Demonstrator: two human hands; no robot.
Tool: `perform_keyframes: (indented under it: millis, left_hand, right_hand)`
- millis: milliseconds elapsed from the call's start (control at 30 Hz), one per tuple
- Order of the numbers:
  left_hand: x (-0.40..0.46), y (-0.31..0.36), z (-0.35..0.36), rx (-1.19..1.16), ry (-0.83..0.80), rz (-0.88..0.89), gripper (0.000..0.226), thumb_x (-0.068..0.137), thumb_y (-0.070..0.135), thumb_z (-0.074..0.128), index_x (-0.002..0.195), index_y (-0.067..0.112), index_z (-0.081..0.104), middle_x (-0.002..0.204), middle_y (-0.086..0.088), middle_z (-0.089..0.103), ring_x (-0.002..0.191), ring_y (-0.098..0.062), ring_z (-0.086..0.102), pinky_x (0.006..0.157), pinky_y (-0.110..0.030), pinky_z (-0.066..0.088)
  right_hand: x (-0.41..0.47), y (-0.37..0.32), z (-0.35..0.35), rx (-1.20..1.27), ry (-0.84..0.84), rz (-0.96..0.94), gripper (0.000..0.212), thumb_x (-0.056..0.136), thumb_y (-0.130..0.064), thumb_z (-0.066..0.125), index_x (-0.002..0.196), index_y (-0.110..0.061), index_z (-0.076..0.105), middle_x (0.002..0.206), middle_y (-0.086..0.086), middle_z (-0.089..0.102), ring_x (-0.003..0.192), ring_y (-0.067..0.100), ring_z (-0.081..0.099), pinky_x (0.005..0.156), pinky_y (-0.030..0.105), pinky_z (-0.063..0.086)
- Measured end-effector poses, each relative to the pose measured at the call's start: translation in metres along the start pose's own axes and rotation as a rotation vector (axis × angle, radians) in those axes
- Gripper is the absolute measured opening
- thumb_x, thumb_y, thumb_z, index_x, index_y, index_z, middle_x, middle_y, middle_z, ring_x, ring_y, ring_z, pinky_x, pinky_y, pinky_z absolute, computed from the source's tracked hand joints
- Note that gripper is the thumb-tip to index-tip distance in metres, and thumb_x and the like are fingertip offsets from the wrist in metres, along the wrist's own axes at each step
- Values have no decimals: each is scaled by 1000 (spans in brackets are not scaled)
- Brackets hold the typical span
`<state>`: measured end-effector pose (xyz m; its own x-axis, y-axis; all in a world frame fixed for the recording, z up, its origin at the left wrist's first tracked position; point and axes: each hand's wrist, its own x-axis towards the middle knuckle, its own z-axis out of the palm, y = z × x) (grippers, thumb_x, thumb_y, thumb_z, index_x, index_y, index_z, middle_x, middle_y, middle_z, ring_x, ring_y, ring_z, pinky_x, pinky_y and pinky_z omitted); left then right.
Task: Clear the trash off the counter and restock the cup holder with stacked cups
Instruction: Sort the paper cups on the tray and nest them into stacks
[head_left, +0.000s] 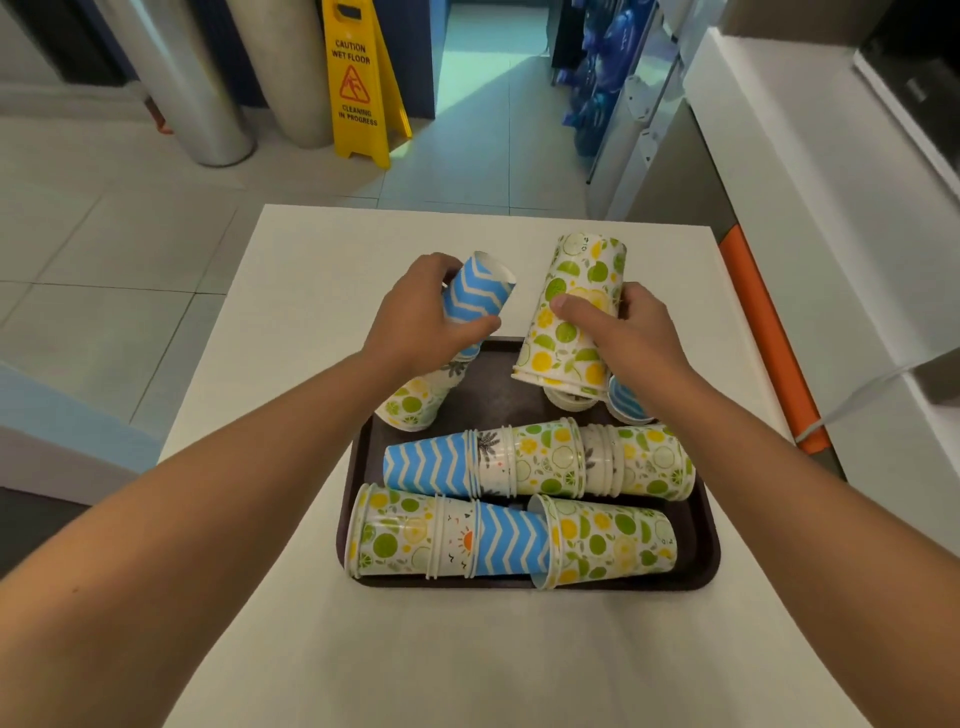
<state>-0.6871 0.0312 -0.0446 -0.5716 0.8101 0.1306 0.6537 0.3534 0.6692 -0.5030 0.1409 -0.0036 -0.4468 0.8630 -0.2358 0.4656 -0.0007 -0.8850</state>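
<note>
Left hand (421, 317) curled around blue zigzag cup stack (475, 296), long axis tilted up and away; right hand (631, 332) gripping lime-print cup stack (571, 312), near upright, over tray (704, 530). Yellow sign (358, 83): "CAUTION WET FLOOR".

Pale tiled floor (130, 218), yellow wet-floor sign (358, 88), white table (291, 312), white cabinets (810, 171) at right.
</note>
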Motion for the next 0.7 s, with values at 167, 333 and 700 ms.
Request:
perform_keyframes:
  millis: [167, 333, 700]
  left_hand:
    - [-41, -16, -16, -138, 171, -48, 58, 74, 31, 84, 120, 11, 54, 110, 2, 60, 92, -10, 59, 73, -11, 46]
    - [-55, -25, -28, -213, 181, -84, 56, 74, 27, 85, 118, 14, 53, 111, 5, 62, 98, -11, 63, 80, -15, 49]
    - [-68, -34, -26, -232, 166, -59, 58, 75, 28, 85, 125, 15, 56, 117, 3, 62, 96, 0, 59, 80, -3, 43]
  right_hand:
    - [4, -3, 26, -93, 22, -115, 68, 71, -40, 82, 123, -16, 45, 113, -5, 57, 99, 13, 59, 80, 30, 49]
    - [10, 17, 68, -201, -4, -151, 72, 66, -31, 85, 119, -13, 39, 119, 4, 56, 104, 19, 57, 75, 29, 43]
    - [20, 53, 96, -186, -18, -99, 87, 63, -23, 90, 128, -12, 34, 128, 7, 54, 118, 25, 52, 85, 28, 42]
